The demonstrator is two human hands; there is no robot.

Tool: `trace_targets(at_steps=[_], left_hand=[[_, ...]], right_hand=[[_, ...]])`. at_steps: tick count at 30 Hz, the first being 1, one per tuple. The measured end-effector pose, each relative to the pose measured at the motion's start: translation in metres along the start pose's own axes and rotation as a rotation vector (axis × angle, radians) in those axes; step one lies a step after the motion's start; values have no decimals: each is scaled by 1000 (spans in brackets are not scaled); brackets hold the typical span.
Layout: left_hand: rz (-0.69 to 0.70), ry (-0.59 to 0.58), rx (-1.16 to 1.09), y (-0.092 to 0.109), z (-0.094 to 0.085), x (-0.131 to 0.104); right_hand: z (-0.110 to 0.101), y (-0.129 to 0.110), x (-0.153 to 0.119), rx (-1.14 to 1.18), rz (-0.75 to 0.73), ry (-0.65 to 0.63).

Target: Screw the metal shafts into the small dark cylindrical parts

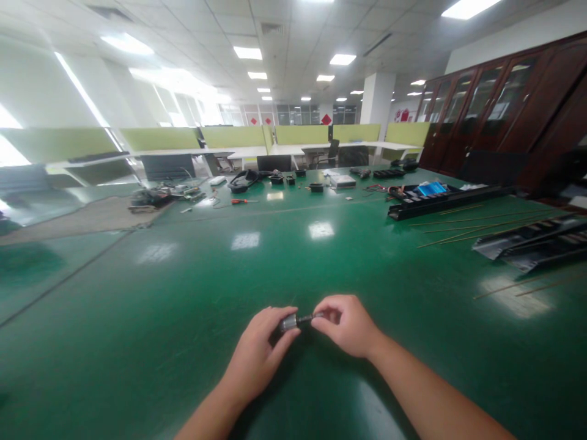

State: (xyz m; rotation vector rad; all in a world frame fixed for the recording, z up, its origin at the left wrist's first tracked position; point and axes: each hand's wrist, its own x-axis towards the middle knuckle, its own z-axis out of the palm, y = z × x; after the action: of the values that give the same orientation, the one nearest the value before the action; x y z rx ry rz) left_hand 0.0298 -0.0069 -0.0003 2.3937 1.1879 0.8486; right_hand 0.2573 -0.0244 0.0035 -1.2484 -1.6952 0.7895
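My left hand point(261, 345) is closed round a short silver cylinder point(288, 322), with the thumb below it and the fingers above. From the cylinder's right end sticks out a thin dark rod point(304, 318) that looks ridged. The rod's far end is pinched between the thumb and forefinger of my right hand point(346, 324); its tip is partly covered by the fingers. Cylinder and rod lie roughly level, in line with each other, just above the green tabletop point(220, 275). Whether the rod is fixed in the cylinder, I cannot tell.
Along the table's far side are a red screwdriver point(243, 201), small black boxes point(316, 187), a white box point(342, 181) and a heap of electronic parts point(156, 197). Long black channels point(440, 200) and thin brass-coloured rods point(481, 232) lie to the right. Brown sheeting point(92, 219) covers the left.
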Motion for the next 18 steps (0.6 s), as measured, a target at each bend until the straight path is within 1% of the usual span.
trace_targets(at_steps=[7, 18], left_hand=[[12, 24, 16, 0, -1, 1], [-5, 28, 10, 3, -2, 1]], right_hand=[[0, 1, 0, 1, -2, 5], [1, 1, 0, 5, -4, 13]])
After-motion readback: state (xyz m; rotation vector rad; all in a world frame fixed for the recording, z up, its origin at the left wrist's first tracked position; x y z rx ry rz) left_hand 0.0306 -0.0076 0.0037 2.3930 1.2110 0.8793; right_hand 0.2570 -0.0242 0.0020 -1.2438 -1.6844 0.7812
